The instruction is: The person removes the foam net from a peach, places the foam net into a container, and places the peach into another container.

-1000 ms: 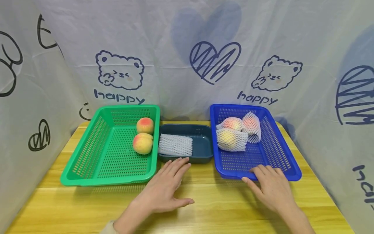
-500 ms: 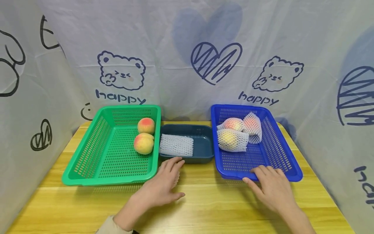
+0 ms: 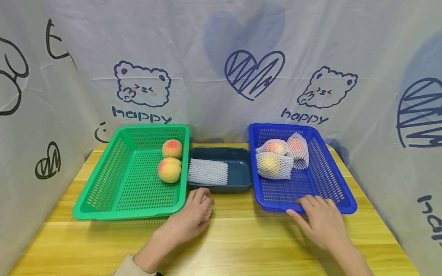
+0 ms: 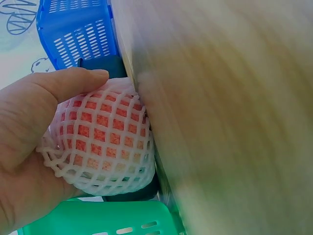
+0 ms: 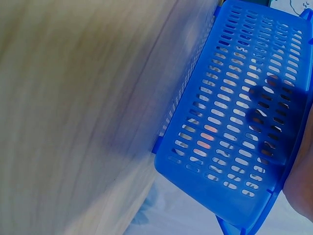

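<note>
My left hand (image 3: 188,214) grips a peach (image 4: 100,129) in a white foam net sleeve, close over the table just in front of the dark tray. In the left wrist view the thumb lies along its top; in the head view the hand covers most of it. My right hand (image 3: 319,220) rests on the front rim of the blue basket (image 3: 340,195), fingertips over the edge and thumb beside it. That basket holds several peaches in nets (image 3: 271,165). Two bare peaches (image 3: 169,170) lie in the green basket (image 3: 129,212) at the left.
Between the baskets stands a dark blue tray (image 3: 239,168) with flattened white foam net sleeves (image 3: 208,171) on its left side. The wooden table (image 3: 248,245) runs back to a printed cloth (image 3: 200,96), which also hangs at both sides.
My left hand draws back slightly to the left, and its spread fingers and thumb close around the netted peach. The right hand stays on the blue basket's rim.
</note>
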The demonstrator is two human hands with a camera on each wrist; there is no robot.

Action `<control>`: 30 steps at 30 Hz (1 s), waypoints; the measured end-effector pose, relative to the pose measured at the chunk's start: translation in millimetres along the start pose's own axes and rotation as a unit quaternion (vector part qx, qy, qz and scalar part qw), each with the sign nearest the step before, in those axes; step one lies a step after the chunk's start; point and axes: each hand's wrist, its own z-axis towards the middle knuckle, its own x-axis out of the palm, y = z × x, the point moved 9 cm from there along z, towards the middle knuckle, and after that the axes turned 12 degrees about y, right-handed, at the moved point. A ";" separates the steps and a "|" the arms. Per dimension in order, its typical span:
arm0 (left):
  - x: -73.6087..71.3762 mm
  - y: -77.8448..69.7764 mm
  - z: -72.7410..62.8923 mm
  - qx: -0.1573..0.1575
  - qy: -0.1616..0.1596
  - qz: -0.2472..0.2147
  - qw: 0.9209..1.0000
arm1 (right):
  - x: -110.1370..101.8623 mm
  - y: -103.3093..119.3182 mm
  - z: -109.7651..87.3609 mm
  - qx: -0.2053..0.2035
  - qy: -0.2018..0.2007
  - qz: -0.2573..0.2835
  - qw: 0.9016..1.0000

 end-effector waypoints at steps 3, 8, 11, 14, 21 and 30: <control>-0.1 -0.4 -0.4 0.003 -0.002 -0.001 1.000 | 0.0 -0.1 0.1 0.000 -0.001 -0.001 1.000; 0.4 -0.6 -0.1 0.011 -0.004 -0.004 1.000 | -0.1 0.0 0.0 -0.002 -0.002 -0.002 1.000; -1.1 -2.0 -0.4 0.021 -0.012 -0.005 1.000 | 0.0 -0.2 -0.2 -0.001 -0.002 -0.002 1.000; -2.8 -3.7 -0.8 0.031 -0.020 -0.007 0.999 | -0.5 0.0 -0.3 -0.002 -0.005 -0.001 1.000; -7.5 -9.3 -0.3 0.046 -0.029 -0.023 0.998 | -3.8 0.9 -0.3 -0.005 -0.009 0.010 1.000; -22.2 -21.1 -0.7 0.073 -0.062 -0.073 0.993 | -16.4 -1.6 7.1 0.016 0.037 0.127 0.991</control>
